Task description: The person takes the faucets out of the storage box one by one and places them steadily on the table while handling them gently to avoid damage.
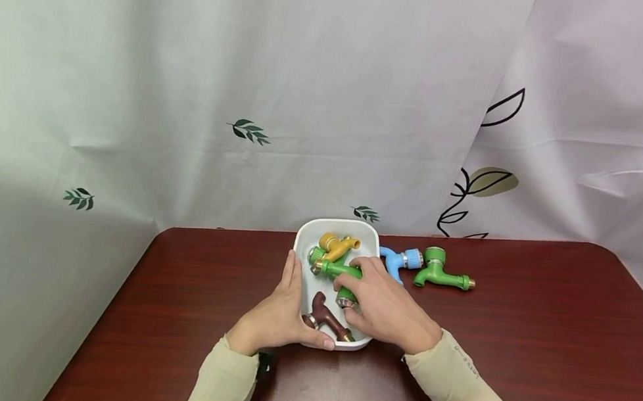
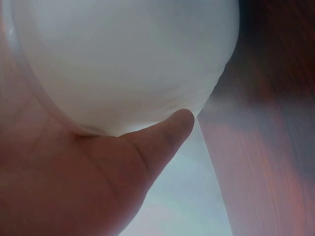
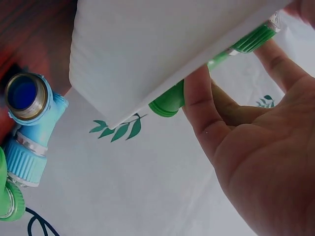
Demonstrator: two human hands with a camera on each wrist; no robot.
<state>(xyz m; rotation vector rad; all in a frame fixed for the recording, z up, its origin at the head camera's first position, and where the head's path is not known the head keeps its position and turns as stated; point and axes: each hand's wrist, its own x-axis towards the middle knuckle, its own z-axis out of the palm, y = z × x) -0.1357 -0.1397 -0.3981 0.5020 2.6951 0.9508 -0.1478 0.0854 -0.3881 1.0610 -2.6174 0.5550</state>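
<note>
A white tray [image 1: 362, 341] sits on the table in front of me, with faucets in it. My left hand [image 1: 276, 311] braces its left side and near corner, fingers straight, thumb along the near rim. In the left wrist view that thumb [image 2: 162, 135] presses the tray's outer wall [image 2: 133, 64]. My right hand [image 1: 384, 303] reaches over the right rim and grips a green faucet [image 1: 334, 269] inside the tray. Beyond it lie a yellow faucet [image 1: 340, 247] and part of another green faucet [image 1: 315, 254]. Nearest me in the tray is a brown faucet [image 1: 328, 319].
Right of the tray, a blue faucet [image 1: 404, 259] and a green faucet [image 1: 438, 271] lie on the dark red table [image 1: 547, 358]. A pale curtain [image 1: 339, 97] printed with leaves hangs along the table's far edge.
</note>
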